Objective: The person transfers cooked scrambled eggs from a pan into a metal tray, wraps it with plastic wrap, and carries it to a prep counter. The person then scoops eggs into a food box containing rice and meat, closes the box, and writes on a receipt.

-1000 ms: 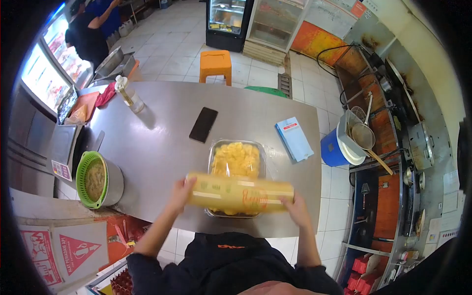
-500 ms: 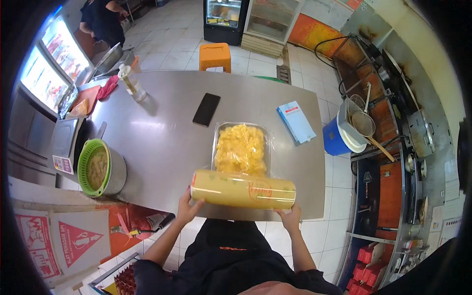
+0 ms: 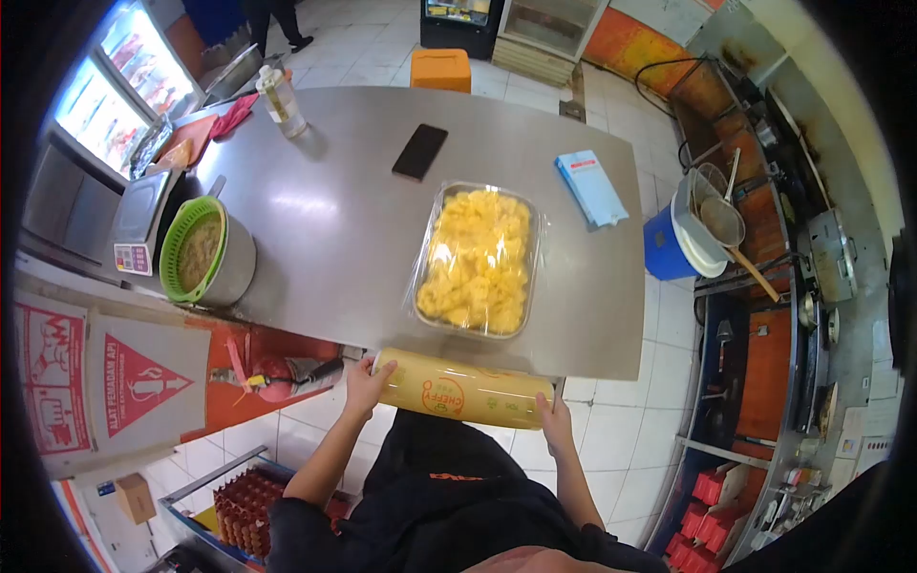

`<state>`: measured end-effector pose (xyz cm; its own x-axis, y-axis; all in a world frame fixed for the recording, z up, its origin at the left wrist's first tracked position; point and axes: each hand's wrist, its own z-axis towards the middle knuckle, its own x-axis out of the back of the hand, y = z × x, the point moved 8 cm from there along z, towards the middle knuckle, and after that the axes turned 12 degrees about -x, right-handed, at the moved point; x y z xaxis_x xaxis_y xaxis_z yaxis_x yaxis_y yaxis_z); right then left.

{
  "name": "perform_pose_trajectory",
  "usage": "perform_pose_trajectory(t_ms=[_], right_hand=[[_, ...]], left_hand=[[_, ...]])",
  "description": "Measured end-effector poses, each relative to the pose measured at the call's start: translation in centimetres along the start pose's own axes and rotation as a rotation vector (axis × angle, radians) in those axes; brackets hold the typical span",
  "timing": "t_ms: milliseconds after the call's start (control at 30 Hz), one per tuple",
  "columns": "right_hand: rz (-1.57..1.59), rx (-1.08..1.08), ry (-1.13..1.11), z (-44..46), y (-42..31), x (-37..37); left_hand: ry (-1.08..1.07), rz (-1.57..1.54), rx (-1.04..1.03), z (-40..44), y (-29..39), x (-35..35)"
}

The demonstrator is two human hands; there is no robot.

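A large roll of plastic film (image 3: 465, 390) with red print is held level between my two hands, just off the table's front edge. My left hand (image 3: 367, 387) grips its left end, and my right hand (image 3: 554, 420) grips the right end. Beyond the roll, a rectangular tray of yellow food pieces (image 3: 478, 260) lies on the metal table (image 3: 334, 239), with shiny clear film over it. Loose film shows along the tray's sides.
Behind the tray are a black phone (image 3: 420, 152) and a light blue box (image 3: 591, 188). A clear bottle (image 3: 281, 102) stands at the back left. At left are a green basket in a pot (image 3: 229, 263) and a scale (image 3: 146, 215). Another person's legs (image 3: 274, 24) show beyond.
The roll has moved from over the tray's near part back toward my body, past the table edge, and the whole tray now shows. The view has tilted down. Both hands keep hold.
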<state>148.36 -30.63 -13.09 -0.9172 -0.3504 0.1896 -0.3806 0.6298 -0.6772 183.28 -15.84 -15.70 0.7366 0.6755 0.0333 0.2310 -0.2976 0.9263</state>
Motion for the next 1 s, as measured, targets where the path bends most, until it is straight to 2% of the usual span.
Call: perform_pose_trajectory(t_ms=[33,100,167,200,267,333,367,400,433,467,533,567,600,633,667,700,767,800,867,933,1000], right_hand=[[0.005,-0.012,0.000,0.2,2.1,-0.1],[-0.151,0.129,-0.160,1.1,6.0,-1.5],[-0.276,0.153,-0.159,1.8,8.5,-2.3],[-0.301,0.219,-0.132,2.6,9.5,-2.7],[-0.324,0.288,-0.107,4.5,11.1,-3.2],[-0.628,0.272,-0.004,7.0,11.5,-4.0],[-0.628,0.281,-0.001,7.6,10.6,-4.4],[-0.915,0.336,-0.182,8.3,10.9,-6.6],[-1.202,0.385,-0.368,8.3,11.8,-8.3],[-1.577,0.349,-0.453,8.4,13.8,-9.3],[-1.537,0.279,-0.523,0.7,4.8,-14.7],[-1.311,0.726,-0.497,0.4,4.3,-18.5],[-0.860,1.137,-0.597,-4.6,-1.1,-20.8],[-0.918,1.423,-0.505,-6.4,-2.7,-23.3],[-0.963,1.715,-0.401,-7.9,-3.6,-24.7],[-0.962,1.730,-0.405,-6.9,-4.1,-25.2],[-1.386,1.346,-0.848,-2.1,-0.5,-28.5],[-1.514,1.368,-0.817,-1.3,-0.4,-28.5],[-1.550,1.359,-0.744,-0.5,-0.1,-29.5],[-1.570,1.346,-0.674,0.8,1.5,-30.0],[-1.394,1.594,-0.537,1.6,2.3,-29.8]], left_hand=[[0.020,0.041,0.040,-0.4,-2.5,0.6],[0.045,0.051,0.038,-1.4,-4.8,0.7],[0.058,0.345,-0.075,-1.0,-5.3,1.0],[0.023,0.407,-0.247,-1.0,-4.7,0.3],[-0.023,0.380,-0.302,0.2,-8.7,0.5],[-0.073,0.354,-0.365,1.3,-11.8,0.1],[0.008,0.523,-0.323,2.0,-13.1,0.3],[0.095,0.686,-0.275,1.9,-12.9,0.5],[0.103,0.677,-0.280,1.6,-12.6,-0.1],[0.183,0.720,-0.235,0.9,-12.6,-0.1],[0.262,0.811,-0.130,-0.7,-13.7,0.0],[0.268,0.804,-0.131,-1.5,-13.5,-0.3],[0.351,0.694,-0.142,-2.8,-13.0,-0.1],[0.434,0.582,-0.153,-4.0,-12.8,0.1],[0.517,0.654,-0.337,-5.1,-12.2,0.0],[0.531,0.650,-0.342,-6.2,-11.3,-0.1],[0.516,0.760,-0.435,-9.1,-6.7,-0.1],[0.534,0.762,-0.441,-10.1,-5.2,0.9],[0.443,0.707,-0.435,-12.3,-3.3,1.0],[0.426,0.726,-0.634,-16.4,0.1,0.6],[0.303,0.905,-0.777,-21.3,5.0,0.8]])
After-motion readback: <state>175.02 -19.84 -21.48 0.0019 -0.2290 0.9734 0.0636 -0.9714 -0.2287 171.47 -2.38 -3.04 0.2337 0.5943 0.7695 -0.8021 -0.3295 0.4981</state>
